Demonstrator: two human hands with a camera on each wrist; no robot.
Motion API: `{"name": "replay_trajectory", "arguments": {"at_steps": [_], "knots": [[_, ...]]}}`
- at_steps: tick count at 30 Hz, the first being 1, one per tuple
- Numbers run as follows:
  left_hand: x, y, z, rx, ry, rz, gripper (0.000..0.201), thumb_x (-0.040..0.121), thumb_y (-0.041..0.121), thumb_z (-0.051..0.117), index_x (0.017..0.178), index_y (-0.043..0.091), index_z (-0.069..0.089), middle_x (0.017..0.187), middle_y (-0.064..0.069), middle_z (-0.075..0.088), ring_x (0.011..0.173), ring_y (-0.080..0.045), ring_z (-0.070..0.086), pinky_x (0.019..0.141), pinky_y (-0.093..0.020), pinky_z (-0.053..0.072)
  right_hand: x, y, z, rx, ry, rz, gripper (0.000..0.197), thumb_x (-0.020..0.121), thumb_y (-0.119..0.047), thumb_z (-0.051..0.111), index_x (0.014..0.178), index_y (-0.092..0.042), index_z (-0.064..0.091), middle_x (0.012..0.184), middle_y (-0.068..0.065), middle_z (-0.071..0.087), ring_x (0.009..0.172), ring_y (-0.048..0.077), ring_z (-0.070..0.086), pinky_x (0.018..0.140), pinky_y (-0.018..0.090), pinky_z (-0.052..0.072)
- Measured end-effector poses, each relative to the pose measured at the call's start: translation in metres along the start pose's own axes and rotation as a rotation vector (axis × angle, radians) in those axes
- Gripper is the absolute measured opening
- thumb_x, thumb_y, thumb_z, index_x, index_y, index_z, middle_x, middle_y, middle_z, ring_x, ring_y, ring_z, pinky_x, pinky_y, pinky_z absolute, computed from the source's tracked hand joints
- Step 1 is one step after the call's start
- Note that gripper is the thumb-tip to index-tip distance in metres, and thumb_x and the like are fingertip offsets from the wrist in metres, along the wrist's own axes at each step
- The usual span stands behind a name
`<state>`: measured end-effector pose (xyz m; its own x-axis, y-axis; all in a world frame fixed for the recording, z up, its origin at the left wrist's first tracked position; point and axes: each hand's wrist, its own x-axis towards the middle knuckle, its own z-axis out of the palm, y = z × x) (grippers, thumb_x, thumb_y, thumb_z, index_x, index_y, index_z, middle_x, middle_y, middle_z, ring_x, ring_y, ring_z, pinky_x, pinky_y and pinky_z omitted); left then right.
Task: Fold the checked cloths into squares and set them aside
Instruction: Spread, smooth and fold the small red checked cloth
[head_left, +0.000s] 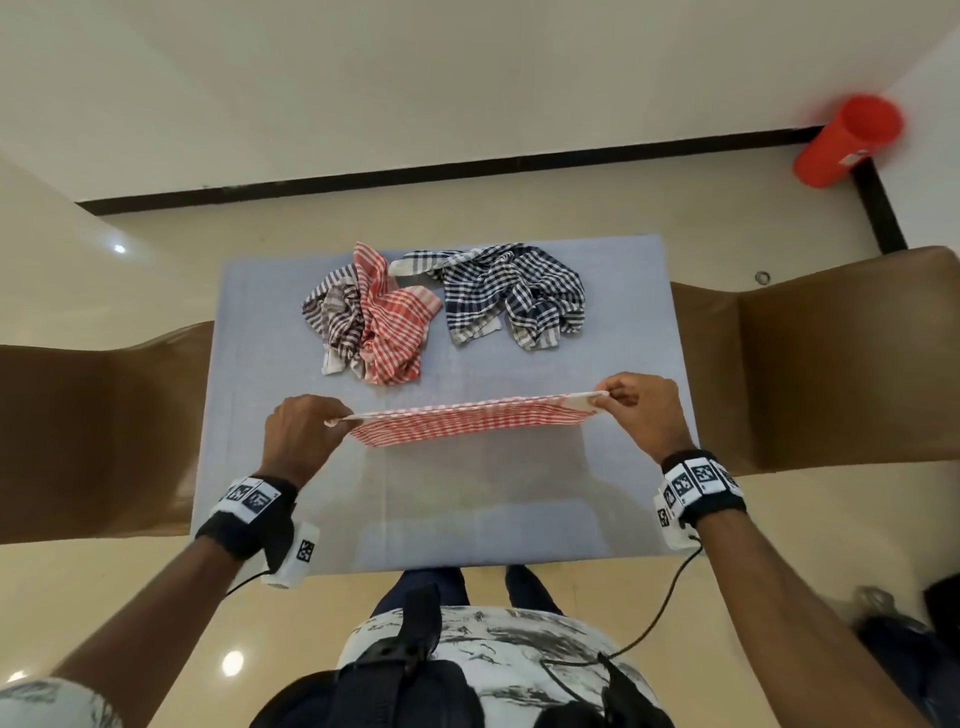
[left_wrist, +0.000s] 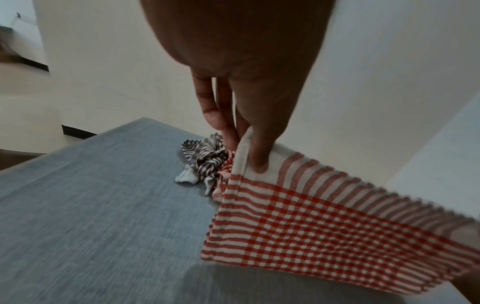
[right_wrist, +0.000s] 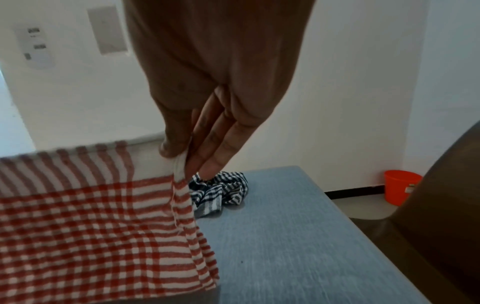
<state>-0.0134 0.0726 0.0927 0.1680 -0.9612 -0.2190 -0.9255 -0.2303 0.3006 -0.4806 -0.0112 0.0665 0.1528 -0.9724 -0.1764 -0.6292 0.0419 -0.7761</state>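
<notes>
A red-and-white checked cloth (head_left: 467, 420) hangs stretched in the air above the grey table (head_left: 457, 509), doubled over. My left hand (head_left: 306, 423) pinches its left corners, thumb on the white hem (left_wrist: 259, 162). My right hand (head_left: 636, 402) pinches the right corners (right_wrist: 180, 162). At the far side of the table lie crumpled cloths: a brown-checked one (head_left: 335, 312), a red-checked one (head_left: 395, 327) and a navy-checked one (head_left: 514, 296).
Brown seats flank the table on the left (head_left: 98, 431) and the right (head_left: 831, 358). A red bucket (head_left: 847, 140) stands on the floor by the far right wall. A cable (head_left: 660, 618) runs from my right wrist band.
</notes>
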Motion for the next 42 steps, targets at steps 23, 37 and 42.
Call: {"name": "replay_trajectory", "arguments": {"at_steps": [23, 37, 42], "knots": [[0.072, -0.032, 0.107, 0.142, -0.561, 0.018, 0.011, 0.086, 0.026, 0.078, 0.088, 0.016, 0.081, 0.093, -0.006, 0.078, 0.088, -0.028, 0.072, 0.078, -0.035, 0.056, 0.034, 0.096, 0.081, -0.081, -0.204, 0.481, 0.02, 0.078, -0.016, 0.088, 0.094, -0.006, 0.082, 0.088, 0.011, 0.078, 0.082, 0.023, 0.074, 0.073, 0.026, 0.054], [0.096, -0.037, 0.116, 0.222, -0.394, -0.042, 0.046, 0.083, 0.047, 0.081, 0.107, 0.011, 0.068, 0.11, -0.011, 0.068, 0.1, -0.031, 0.064, 0.077, -0.041, 0.052, 0.044, 0.088, 0.109, -0.176, -0.089, 0.335, 0.018, 0.088, -0.012, 0.076, 0.105, -0.008, 0.072, 0.097, 0.009, 0.07, 0.092, 0.028, 0.068, 0.088, 0.042, 0.058], [0.042, -0.031, 0.128, 0.093, -0.126, 0.135, 0.078, 0.084, 0.055, 0.074, 0.137, 0.004, 0.048, 0.136, -0.019, 0.053, 0.124, -0.036, 0.049, 0.095, -0.05, 0.054, -0.011, 0.04, 0.152, -0.394, -0.041, 0.063, 0.064, 0.1, -0.038, 0.058, 0.152, -0.01, 0.034, 0.16, 0.015, 0.032, 0.149, 0.029, 0.03, 0.122, 0.045, 0.03]]}}
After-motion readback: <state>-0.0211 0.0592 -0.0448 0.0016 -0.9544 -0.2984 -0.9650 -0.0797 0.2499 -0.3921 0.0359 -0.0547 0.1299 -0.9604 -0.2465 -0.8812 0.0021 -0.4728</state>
